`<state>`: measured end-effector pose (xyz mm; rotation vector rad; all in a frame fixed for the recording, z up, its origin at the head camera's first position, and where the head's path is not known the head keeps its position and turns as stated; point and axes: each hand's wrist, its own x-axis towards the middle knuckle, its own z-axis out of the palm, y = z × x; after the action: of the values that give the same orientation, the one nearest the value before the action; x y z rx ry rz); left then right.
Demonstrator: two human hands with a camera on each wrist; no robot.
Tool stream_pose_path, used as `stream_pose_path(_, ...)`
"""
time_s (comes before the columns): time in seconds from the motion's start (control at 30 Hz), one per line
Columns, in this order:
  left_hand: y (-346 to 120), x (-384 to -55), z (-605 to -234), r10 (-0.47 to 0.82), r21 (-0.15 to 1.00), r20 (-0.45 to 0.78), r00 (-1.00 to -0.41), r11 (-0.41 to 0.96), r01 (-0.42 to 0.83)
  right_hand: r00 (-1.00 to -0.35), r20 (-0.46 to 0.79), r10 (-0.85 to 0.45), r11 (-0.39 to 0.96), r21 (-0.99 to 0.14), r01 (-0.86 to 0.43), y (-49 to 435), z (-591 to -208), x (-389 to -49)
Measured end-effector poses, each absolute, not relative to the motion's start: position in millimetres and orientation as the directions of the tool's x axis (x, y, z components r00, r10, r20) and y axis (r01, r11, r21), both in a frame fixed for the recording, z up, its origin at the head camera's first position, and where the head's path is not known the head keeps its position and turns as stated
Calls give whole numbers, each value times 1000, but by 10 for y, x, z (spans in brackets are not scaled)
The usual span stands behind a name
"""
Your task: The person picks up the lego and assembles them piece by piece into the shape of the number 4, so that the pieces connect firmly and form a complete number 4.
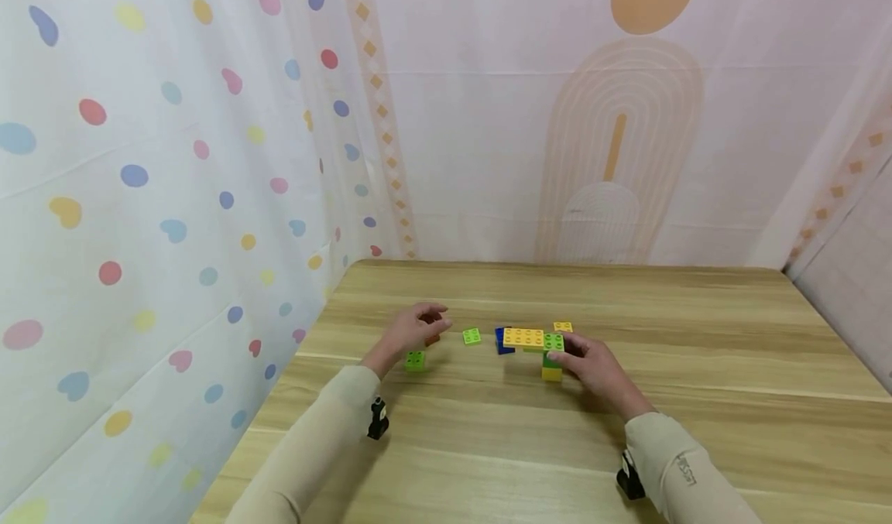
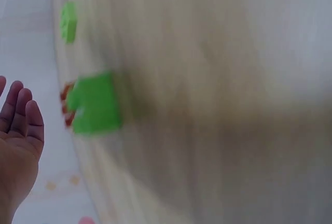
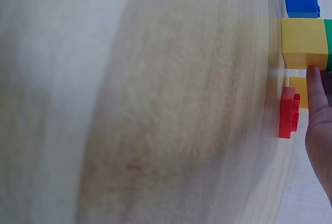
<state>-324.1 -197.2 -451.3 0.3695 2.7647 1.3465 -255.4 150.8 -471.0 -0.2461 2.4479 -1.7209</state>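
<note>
In the head view, my left hand [image 1: 416, 329] hovers over the left group of bricks with its fingers loosely bent and nothing held. Near it are a green brick [image 1: 415, 361] and a red brick [image 1: 432, 339], the latter partly hidden by the hand. The left wrist view, blurred, shows that green brick [image 2: 97, 103] with the palm apart from it. My right hand [image 1: 592, 361] grips a stack of toy bricks [image 1: 553, 357], green above yellow. A long yellow brick [image 1: 523, 338] juts leftward near the stack's top. Whether the stack touches the table, I cannot tell.
Between the hands lie a flat lime brick [image 1: 471, 337] and a blue brick [image 1: 503, 347], partly under the long yellow one. Another yellow brick [image 1: 563, 327] sits behind the stack. A red brick [image 3: 287, 112] shows beside the right hand. Curtains border the wooden table [image 1: 474, 446].
</note>
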Motion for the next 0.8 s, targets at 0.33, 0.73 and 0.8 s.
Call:
stream_pose_path(0.33,-1644,-3100,-4745,269,818,69,-961,536,209,-976,8,-216,324,-943,-79,1503,-4733,-2562)
stream_pose_path(0.73,-1545,-3150,-4863,219,800,51,-974,575,171,-978,1,-208,347,-935,-75,1523,-4757,-2588)
stream_pose_path(0.8,-1548,-3171,-4865,210,790,43,-977,592,162,-978,2,-208,342,-937,-74,1526,-4757,-2591)
